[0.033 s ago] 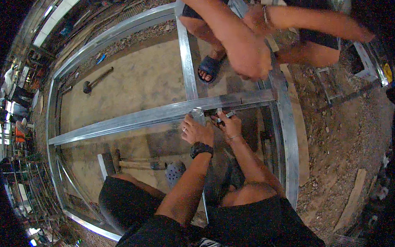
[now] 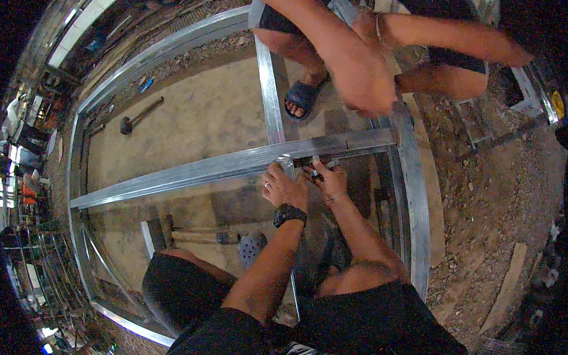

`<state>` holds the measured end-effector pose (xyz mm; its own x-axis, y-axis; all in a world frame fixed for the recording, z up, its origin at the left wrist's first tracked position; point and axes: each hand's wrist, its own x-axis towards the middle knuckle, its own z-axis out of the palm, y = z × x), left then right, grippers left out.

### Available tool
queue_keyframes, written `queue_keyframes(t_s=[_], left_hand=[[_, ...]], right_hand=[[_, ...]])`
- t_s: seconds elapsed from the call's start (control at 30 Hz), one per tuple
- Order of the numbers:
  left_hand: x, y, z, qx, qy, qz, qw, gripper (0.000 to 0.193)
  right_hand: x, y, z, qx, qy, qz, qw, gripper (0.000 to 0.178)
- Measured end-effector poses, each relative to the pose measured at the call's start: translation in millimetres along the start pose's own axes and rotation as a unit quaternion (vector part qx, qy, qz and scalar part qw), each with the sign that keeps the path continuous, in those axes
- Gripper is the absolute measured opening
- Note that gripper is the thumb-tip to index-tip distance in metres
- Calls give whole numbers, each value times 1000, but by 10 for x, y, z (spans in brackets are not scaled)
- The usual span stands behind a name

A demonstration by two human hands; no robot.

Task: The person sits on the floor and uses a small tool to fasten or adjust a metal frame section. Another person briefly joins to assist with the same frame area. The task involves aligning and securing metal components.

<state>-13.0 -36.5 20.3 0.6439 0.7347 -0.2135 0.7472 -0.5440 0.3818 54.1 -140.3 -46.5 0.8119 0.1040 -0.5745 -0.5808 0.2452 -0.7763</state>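
Observation:
A frame of galvanised steel channels lies flat on the concrete. Its long cross rail [image 2: 203, 168] meets an upright stud [image 2: 268, 102] just in front of me. My left hand [image 2: 283, 187], with a black watch and a ring, lies on that joint with its fingers curled over the stud's end. Beside it, my right hand [image 2: 331, 180] grips a small dark hand tool [image 2: 314, 163] against the rail. Opposite me a second person squats; their blurred hand [image 2: 362, 80] hangs above the frame's right rail [image 2: 414, 201].
The other person's foot in a blue sandal [image 2: 302, 97] stands inside the frame. A hammer [image 2: 139, 116] lies on the concrete at the far left, and a mallet [image 2: 194, 235] and a grey clog [image 2: 251, 246] lie near my knee. Gravel and a wooden plank [image 2: 505, 285] are on the right.

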Motion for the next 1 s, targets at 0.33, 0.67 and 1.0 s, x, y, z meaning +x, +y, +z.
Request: queue_keyframes(t_s=[0.33,0.67,1.0], left_hand=[[-1,172,-407,342,-140,210,905,65],[187,560,-310,225,-384,103,890,71],[427,301,-30,226,-359,129,896,72]], right_hand=[[38,-27,98,123,-26,-30,992,33],[386,30,-133,35,16,-33,999,28],[-104,-234,176,58,-1,18,998,20]])
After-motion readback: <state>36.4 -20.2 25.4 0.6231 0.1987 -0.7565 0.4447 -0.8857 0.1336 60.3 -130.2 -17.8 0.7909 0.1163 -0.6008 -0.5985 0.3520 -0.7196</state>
